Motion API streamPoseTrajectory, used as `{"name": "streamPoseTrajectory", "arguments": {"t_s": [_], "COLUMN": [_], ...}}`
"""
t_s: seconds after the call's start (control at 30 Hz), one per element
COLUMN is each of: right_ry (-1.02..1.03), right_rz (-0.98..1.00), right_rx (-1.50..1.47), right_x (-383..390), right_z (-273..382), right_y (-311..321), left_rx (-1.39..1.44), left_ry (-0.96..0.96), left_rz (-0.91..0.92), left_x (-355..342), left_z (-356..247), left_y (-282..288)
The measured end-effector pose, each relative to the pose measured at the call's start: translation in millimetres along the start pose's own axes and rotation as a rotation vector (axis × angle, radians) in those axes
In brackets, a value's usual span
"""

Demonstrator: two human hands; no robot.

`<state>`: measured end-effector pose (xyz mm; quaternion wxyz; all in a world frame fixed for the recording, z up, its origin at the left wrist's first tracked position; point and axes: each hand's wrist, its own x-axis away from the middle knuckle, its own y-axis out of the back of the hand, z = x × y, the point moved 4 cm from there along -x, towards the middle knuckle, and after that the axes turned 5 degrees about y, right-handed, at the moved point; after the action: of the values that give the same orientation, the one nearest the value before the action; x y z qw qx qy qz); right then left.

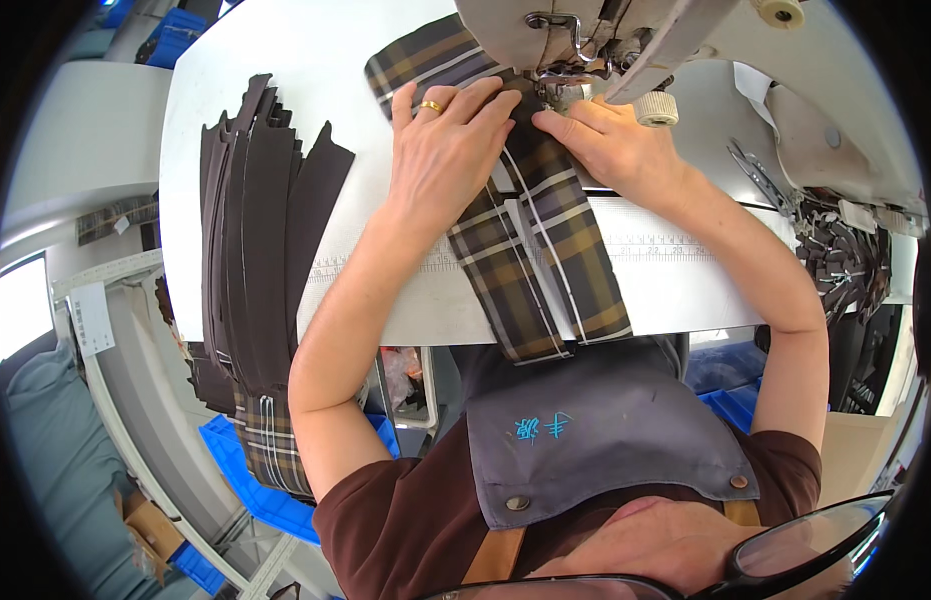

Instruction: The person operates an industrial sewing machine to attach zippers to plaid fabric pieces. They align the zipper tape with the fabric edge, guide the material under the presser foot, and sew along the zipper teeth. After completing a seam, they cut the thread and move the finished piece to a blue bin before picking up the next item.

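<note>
A plaid fabric piece [575, 240] in brown, black and white, with two long strips split by a slit, runs from under the sewing machine's needle area [557, 92] to the table's near edge. My left hand [440, 150] lies on its far part with the fingers spread, a gold ring on one of them. Close to the presser foot, my right hand [620, 145] has its thumb on the fabric's right edge, the fingers bent in and partly hidden; it appears to pinch the cloth there. A small lamp glow lights that spot.
Dark fabric strips [247, 230] lie stacked at the left, hanging over the table's edge with plaid ends below. A printed ruler scale [665, 245] crosses the white tabletop. Metal snips [753, 170] and a bundle of dark cloth [843, 250] sit right. A blue crate [270, 500] stands lower left.
</note>
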<state>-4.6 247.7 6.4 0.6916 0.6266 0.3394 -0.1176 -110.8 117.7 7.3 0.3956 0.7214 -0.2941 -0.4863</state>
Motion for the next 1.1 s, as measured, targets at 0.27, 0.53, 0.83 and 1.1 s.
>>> {"name": "streamPoseTrajectory", "arguments": {"t_s": [0.27,0.53,0.83,1.1], "right_ry": [-0.024,-0.227,-0.386,-0.493], "right_rz": [0.059,0.226,0.186,0.104], "right_rx": [0.160,0.196,-0.029,-0.124], "right_x": [-4.5,16.1,11.4,38.3], "right_z": [-7.2,-11.1,-38.1,-56.4], "right_y": [0.7,33.7,21.2,26.9], "left_rx": [-0.014,0.043,-0.026,-0.119], "left_ry": [-0.006,-0.018,-0.126,-0.074], "left_rz": [-0.139,-0.018,0.000,-0.019], "left_x": [-2.0,5.0,10.5,7.8], "left_z": [2.1,-13.2,-22.6,-27.0], "left_y": [0.2,-1.1,1.4,-2.3]}}
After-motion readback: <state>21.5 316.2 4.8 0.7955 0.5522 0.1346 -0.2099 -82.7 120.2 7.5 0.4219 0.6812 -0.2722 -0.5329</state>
